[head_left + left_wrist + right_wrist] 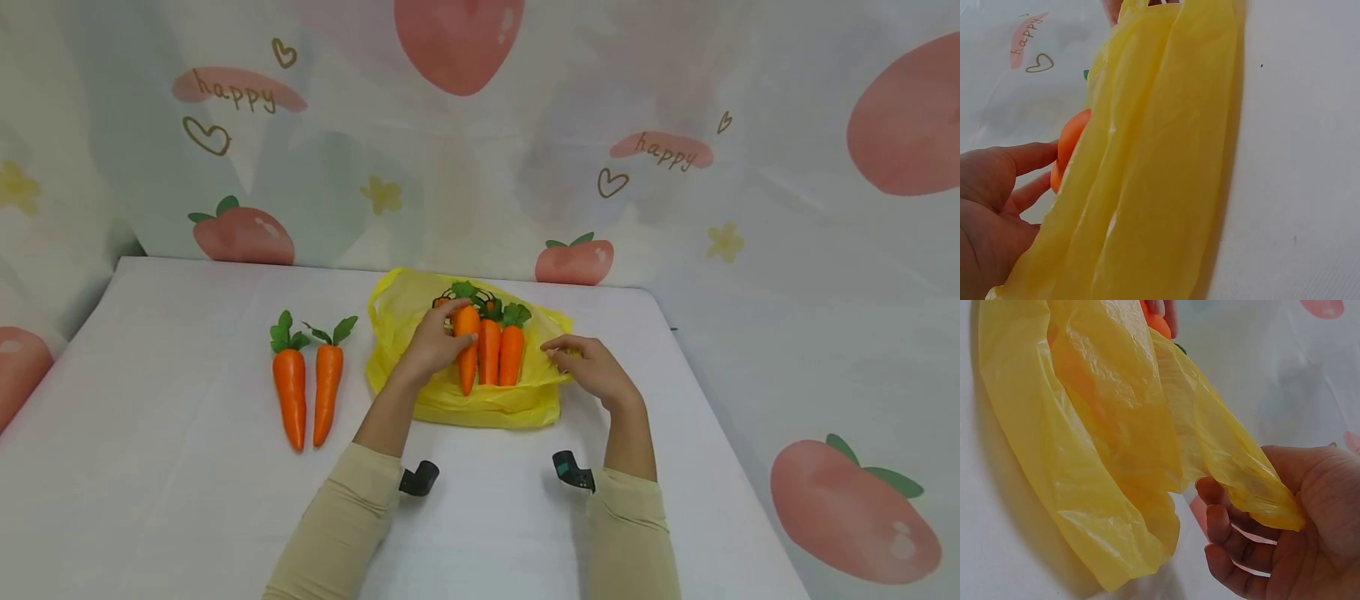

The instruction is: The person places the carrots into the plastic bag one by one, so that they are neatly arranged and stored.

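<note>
A yellow plastic bag (450, 408) lies on the table, its mouth spread. Two carrots, a middle one (489, 354) and a right one (512, 357), rest side by side in it, green tops toward the back. My left hand (435, 340) grips a third carrot (467, 367) beside them, thumb across its front; its tip overlaps the bag's front edge. Seen from the left wrist, the yellow bag (1160, 162) hides most of that carrot (1072, 134). With thumb and fingers, my right hand (592, 367) holds the bag's right-hand edge, gathered into a strip (1260, 500) in the right wrist view.
Two more carrots with leafy tops, one fatter (291, 392) and one slimmer (327, 392), lie left of the bag on the white table (187, 500). Right behind the table hangs a backdrop (480, 167) printed with fruit. Black wrist cameras (420, 478) jut inward from both sleeves.
</note>
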Demonstrator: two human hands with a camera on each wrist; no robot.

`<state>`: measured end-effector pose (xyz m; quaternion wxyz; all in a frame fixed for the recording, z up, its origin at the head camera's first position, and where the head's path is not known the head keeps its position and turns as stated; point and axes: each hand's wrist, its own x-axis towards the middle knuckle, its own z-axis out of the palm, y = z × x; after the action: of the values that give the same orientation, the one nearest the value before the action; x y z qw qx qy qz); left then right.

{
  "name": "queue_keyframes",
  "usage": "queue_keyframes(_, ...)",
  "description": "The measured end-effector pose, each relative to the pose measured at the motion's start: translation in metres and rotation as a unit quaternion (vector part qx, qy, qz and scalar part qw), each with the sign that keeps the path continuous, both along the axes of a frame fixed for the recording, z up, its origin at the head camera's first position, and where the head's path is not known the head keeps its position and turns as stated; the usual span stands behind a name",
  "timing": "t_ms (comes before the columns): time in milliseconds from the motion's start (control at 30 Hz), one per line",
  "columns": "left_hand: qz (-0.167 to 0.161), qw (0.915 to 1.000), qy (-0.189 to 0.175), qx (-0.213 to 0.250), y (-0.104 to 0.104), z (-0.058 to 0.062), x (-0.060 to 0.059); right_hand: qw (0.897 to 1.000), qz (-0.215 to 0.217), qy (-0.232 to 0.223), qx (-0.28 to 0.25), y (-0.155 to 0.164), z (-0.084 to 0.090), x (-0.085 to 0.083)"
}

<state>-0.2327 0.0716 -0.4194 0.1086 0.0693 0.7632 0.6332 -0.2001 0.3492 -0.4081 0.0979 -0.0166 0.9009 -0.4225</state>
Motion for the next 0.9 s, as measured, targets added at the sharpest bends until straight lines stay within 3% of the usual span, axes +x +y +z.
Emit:
queue_keyframes(600,0.064,0.9972,0.032,0.023,0.012,-0.012,-0.002,1.000,-0.001,0.001,0.006,0.000,-0.003,-0.001)
queue_keyframes(900,0.045,0.9979,0.031,-0.033,0.013,-0.019,0.002,1.000,0.000,-0.001,0.006,0.000,-0.002,0.000)
